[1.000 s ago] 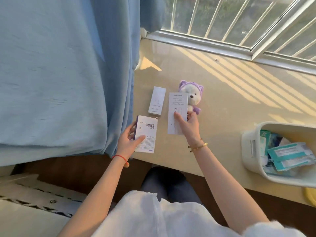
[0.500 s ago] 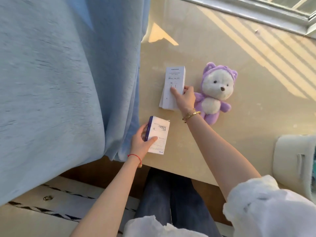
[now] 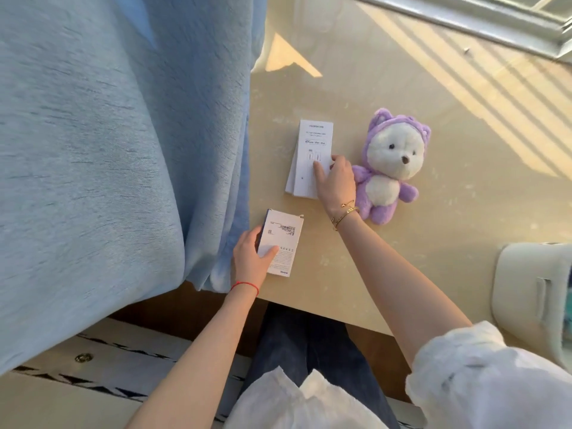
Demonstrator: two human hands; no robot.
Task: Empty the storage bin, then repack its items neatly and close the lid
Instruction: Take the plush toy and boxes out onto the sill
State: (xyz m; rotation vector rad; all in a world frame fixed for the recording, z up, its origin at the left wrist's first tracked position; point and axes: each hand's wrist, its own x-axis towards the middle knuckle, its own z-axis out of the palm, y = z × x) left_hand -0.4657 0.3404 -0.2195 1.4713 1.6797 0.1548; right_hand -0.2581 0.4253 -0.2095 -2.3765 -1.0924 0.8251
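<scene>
A tall white cable box (image 3: 313,150) lies stacked on a second white box on the beige table (image 3: 402,88). My right hand (image 3: 335,184) rests on its lower right part, fingertips on top and thumb at its side edge. My left hand (image 3: 251,262) grips a white box with a barcode (image 3: 281,241) near the table's front edge, thumb across its face. A purple and white plush bear (image 3: 390,165) lies on its back just right of my right hand. The cream storage bin (image 3: 530,300) shows only its left wall and handle at the right edge; its contents are hidden.
A blue curtain (image 3: 108,150) hangs along the table's left side, touching the edge beside my left hand. The window frame (image 3: 495,23) runs along the far edge. Dark trousers (image 3: 303,345) and a white garment (image 3: 483,388) fill the bottom.
My right hand slid the tall white box left onto the other white box, and it now sits still there. The view swung left, so the bin has nearly left the frame.
</scene>
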